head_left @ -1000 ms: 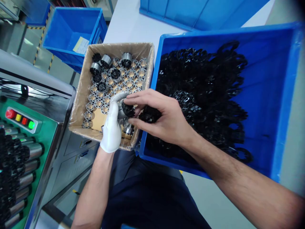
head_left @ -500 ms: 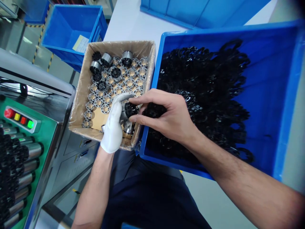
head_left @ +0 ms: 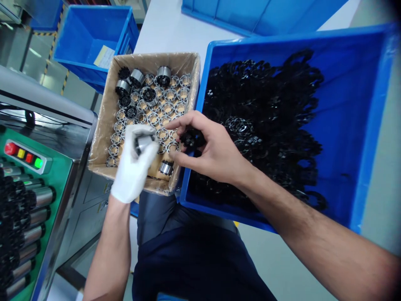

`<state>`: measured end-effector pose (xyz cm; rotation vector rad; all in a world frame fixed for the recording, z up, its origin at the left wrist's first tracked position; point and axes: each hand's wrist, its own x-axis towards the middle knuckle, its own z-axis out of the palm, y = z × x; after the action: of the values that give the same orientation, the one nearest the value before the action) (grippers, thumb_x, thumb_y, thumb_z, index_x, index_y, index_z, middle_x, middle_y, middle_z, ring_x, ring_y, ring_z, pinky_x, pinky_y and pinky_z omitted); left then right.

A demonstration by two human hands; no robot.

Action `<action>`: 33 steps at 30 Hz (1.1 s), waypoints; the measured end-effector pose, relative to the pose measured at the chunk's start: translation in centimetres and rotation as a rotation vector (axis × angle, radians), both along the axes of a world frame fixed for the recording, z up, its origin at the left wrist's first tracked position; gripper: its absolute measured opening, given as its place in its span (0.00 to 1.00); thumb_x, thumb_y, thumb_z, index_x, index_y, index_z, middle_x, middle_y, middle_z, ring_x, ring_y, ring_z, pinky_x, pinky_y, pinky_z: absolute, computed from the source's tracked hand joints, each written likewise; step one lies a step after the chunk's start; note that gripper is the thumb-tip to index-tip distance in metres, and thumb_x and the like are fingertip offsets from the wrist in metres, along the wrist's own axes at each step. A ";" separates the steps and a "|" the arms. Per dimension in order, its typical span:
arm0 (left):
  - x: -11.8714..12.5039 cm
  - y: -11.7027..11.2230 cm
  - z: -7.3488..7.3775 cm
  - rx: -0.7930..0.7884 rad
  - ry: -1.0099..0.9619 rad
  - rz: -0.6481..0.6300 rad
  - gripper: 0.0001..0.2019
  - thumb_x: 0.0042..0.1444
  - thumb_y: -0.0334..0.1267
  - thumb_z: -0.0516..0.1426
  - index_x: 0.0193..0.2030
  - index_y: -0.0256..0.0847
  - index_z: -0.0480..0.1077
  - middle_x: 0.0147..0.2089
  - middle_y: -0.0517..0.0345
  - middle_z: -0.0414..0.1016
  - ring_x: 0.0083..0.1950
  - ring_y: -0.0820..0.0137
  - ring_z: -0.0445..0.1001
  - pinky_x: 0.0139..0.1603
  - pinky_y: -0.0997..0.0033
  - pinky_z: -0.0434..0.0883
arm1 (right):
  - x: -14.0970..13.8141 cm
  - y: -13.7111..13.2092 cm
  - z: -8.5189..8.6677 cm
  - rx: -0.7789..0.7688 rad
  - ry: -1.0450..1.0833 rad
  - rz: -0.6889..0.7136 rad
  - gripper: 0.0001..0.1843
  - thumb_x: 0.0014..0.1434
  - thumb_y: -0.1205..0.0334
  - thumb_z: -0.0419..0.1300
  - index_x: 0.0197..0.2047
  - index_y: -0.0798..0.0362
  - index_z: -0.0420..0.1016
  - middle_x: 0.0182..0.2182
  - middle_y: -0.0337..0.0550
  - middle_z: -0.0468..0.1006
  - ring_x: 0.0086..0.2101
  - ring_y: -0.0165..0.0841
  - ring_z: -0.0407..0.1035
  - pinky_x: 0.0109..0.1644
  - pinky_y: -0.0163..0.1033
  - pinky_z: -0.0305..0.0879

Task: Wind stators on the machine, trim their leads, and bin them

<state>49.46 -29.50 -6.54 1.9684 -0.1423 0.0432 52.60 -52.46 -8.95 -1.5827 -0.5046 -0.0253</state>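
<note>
metal core [head_left: 143,142]: a short silver cylinder with a dark end, held in my gloved left hand [head_left: 133,167] above the near part of the cardboard box [head_left: 100,125]. by its look it is stiff, dense for its size and smooth on the barrel, so it may slip against the glove cloth. take hold across the barrel, not by the end faces. my left fingers are curled round the barrel, and only part of the core shows between them.

my bare right hand [head_left: 219,156] sits just beside, over the seam between the box and the blue bin [head_left: 363,125]. its thumb and forefinger bend into a loose pinch, and the curled fingers hold a small cluster of black plastic rings [head_left: 190,138]. these look light, thin and toothed, likely to snag on one another; grip them by the rim.

more cores [head_left: 166,108] stand in rows in the box. a heap of rings [head_left: 272,113] fills the bin.
</note>
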 end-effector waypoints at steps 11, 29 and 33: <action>1.0 4.8 5.3 1.413 0.295 0.051 0.21 0.74 0.43 0.51 0.62 0.36 0.77 0.61 0.24 0.81 0.58 0.30 0.83 0.57 0.34 0.78 | -0.1 0.5 -0.1 0.196 0.290 0.074 0.19 0.73 0.56 0.70 0.64 0.45 0.75 0.51 0.40 0.84 0.40 0.34 0.83 0.45 0.42 0.86; 3.7 5.4 5.1 1.772 0.460 -0.239 0.21 0.67 0.34 0.52 0.52 0.32 0.86 0.51 0.22 0.88 0.56 0.34 0.88 0.50 0.48 0.75 | 1.2 -0.5 0.9 0.513 0.610 0.171 0.29 0.50 0.52 0.89 0.42 0.51 0.76 0.39 0.37 0.82 0.33 0.26 0.77 0.30 0.30 0.74; 2.9 4.6 7.1 1.759 0.381 -0.152 0.17 0.69 0.39 0.54 0.50 0.38 0.85 0.46 0.31 0.88 0.51 0.37 0.88 0.45 0.49 0.75 | 1.0 -0.5 1.5 0.523 0.569 0.303 0.30 0.47 0.54 0.91 0.36 0.52 0.75 0.46 0.45 0.88 0.32 0.26 0.73 0.27 0.32 0.70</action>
<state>52.39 -24.94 0.52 3.6271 -0.0582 -0.8098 53.57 -52.99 -7.49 -0.9286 -0.2509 0.4755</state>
